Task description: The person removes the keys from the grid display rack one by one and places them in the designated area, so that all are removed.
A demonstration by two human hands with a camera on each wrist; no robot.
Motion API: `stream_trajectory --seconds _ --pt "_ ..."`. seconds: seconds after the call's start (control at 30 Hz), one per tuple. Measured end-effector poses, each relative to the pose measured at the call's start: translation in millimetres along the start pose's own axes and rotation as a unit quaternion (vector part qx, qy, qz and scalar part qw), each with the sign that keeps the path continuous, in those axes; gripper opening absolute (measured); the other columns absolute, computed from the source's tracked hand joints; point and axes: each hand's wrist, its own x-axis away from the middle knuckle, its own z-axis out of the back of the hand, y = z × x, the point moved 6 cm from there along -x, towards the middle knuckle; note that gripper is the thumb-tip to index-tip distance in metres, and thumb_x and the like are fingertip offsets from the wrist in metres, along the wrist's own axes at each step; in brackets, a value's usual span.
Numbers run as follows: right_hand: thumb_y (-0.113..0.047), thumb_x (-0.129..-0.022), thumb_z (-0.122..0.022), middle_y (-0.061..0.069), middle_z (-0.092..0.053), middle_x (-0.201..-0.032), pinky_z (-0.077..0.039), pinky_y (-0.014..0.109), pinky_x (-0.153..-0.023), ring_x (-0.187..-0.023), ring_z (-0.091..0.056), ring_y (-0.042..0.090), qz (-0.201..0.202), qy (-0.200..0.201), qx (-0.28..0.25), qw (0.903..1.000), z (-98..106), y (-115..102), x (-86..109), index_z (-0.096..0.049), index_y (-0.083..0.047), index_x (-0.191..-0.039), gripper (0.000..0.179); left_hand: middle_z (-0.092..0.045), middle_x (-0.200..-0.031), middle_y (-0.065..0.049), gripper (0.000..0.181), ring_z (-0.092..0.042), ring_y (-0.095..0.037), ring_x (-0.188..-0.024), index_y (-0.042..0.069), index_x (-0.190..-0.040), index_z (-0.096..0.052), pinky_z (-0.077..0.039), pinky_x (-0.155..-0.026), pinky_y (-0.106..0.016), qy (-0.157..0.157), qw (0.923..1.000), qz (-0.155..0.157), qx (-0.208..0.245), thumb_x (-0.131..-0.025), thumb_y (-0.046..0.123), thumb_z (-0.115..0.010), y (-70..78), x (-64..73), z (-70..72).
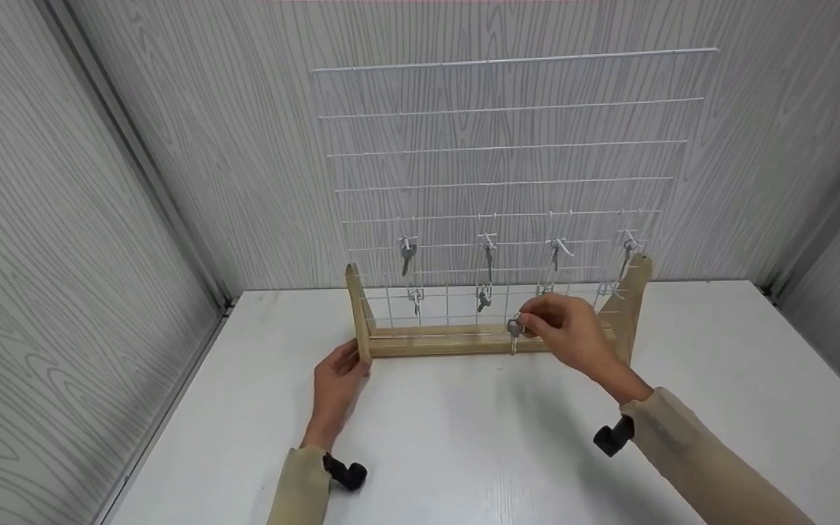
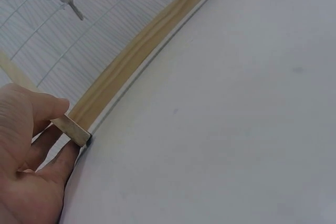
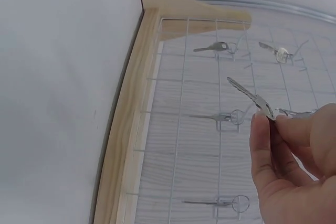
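My right hand [image 1: 569,332] pinches a silver key [image 1: 514,328] by its ring end between thumb and fingertips, in front of the white wire grid's lower part. In the right wrist view the held key [image 3: 252,96] points up and left, away from the fingertips. My left hand [image 1: 336,383] grips the lower front corner of the wooden stand's left side piece [image 1: 359,313]. The left wrist view shows thumb and fingers on either side of that wooden end [image 2: 73,131]. Other keys hang by rings from hooks on the grid, among them one at upper left [image 1: 408,251].
The wire grid [image 1: 489,149] rises from the wooden base [image 1: 449,348], with hooks in two rows. A right side piece [image 1: 631,299] stands behind my right hand. White tabletop [image 1: 464,437] lies in front. Wood-patterned grey panels [image 1: 259,146] stand behind and at both sides.
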Motion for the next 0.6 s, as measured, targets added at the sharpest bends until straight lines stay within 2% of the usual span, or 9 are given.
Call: stream_trajectory --seconds 0.3,0.47,0.6 --pt "-0.008 -0.101 -0.073 0.020 -0.079 -0.104 -0.066 0.032 -0.079 -0.092 -0.078 0.036 -0.011 -0.029 -0.042 0.9986 -46 5 -2.0 -0.078 0.001 -0.108 0.012 -0.060 -0.152 -0.020 0.048 -0.059 -0.035 -0.141 0.007 -0.150 -0.060 -0.056 -0.111 -0.040 0.005 1.0000 -0.006 0.002 -0.103 0.009 -0.069 0.4 0.8 3.3" --pt "-0.005 -0.100 -0.074 0.020 -0.079 -0.104 -0.068 0.037 -0.081 -0.090 -0.078 0.031 -0.032 -0.032 -0.072 0.9964 -65 10 -1.9 -0.078 -0.001 -0.107 0.009 -0.061 -0.150 -0.020 0.048 -0.060 -0.035 -0.140 0.005 -0.149 -0.060 -0.059 -0.105 -0.033 0.004 0.9999 -0.014 0.005 -0.102 0.008 -0.070 -1.5 -0.1 1.3" --pt "-0.004 -0.100 -0.074 0.019 -0.080 -0.103 -0.068 0.040 -0.081 -0.088 -0.078 0.027 -0.039 -0.037 -0.082 0.9952 -79 13 -3.9 -0.079 0.001 -0.107 0.010 -0.062 -0.150 -0.020 0.048 -0.060 -0.035 -0.140 0.006 -0.149 -0.061 -0.060 -0.104 -0.032 0.007 0.9998 -0.019 0.006 -0.102 0.007 -0.070 -2.5 -2.2 0.8"
